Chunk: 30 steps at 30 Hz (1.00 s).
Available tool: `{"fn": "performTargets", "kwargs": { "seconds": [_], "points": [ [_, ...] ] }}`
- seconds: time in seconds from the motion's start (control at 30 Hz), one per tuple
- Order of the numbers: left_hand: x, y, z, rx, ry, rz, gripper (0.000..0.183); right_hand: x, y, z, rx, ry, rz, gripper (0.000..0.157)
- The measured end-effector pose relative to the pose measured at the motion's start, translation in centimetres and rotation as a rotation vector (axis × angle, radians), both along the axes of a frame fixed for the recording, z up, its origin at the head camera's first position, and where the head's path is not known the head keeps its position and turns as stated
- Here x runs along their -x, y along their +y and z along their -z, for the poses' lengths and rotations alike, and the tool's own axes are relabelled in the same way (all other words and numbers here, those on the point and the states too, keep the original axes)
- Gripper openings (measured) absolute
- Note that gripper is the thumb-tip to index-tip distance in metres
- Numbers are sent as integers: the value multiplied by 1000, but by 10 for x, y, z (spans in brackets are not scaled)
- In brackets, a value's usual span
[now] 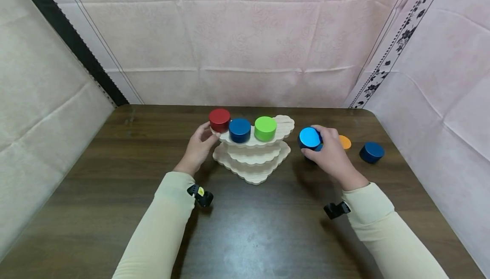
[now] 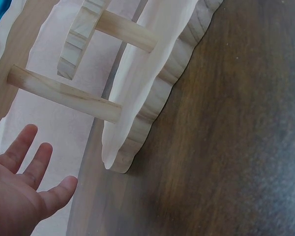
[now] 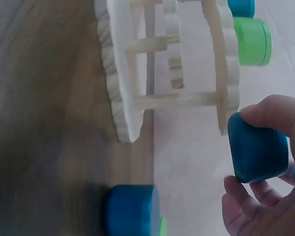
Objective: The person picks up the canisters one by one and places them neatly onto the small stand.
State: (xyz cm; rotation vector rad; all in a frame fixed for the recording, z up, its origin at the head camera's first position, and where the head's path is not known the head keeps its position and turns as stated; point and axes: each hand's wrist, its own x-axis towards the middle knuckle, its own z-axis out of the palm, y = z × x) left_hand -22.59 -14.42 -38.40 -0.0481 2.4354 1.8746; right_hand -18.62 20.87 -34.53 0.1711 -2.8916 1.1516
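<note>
A pale wooden three-tier stand (image 1: 255, 160) with scalloped edges stands on the table. On its top tier sit a red tin (image 1: 220, 120), a dark blue tin (image 1: 240, 130) and a green tin (image 1: 265, 128). My left hand (image 1: 199, 145) pinches the red tin at the tier's left corner; its other fingers (image 2: 42, 160) are spread beside the stand in the left wrist view. To the right of the stand, my right hand (image 1: 330, 149) grips a bright blue tin (image 3: 258, 147) between thumb and fingers, raised off the table at about top-tier height.
Beyond the right hand, an orange tin (image 1: 345, 142) and another dark blue tin (image 1: 371, 152) stand on the brown table (image 1: 245, 228). In the right wrist view a blue tin (image 3: 130, 210) rests below the held one, a sliver of green behind it. Pale cloth (image 1: 245, 49) hangs around the table.
</note>
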Motion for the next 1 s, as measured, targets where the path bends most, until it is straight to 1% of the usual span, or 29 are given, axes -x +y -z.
{"fn": "performTargets", "kwargs": {
  "seconds": [0.2,0.4,0.57,0.63,0.83,1.0],
  "points": [
    [0,0,0,7,-5,-7,61,6,-9,-4,35,10,-5,71],
    [-1,0,-1,11,-2,-5,62,14,-16,-9,68,56,4,69],
    [0,0,0,9,0,-5,62,19,-24,-13,78,76,-6,69],
    [0,0,0,7,0,-5,62,21,-26,-12,83,84,-9,68],
    [-1,0,0,-27,40,5,60,28,-34,-7,112,86,-6,69],
    [0,0,1,-28,49,6,60,33,-40,-6,126,71,-3,74]
  ]
}}
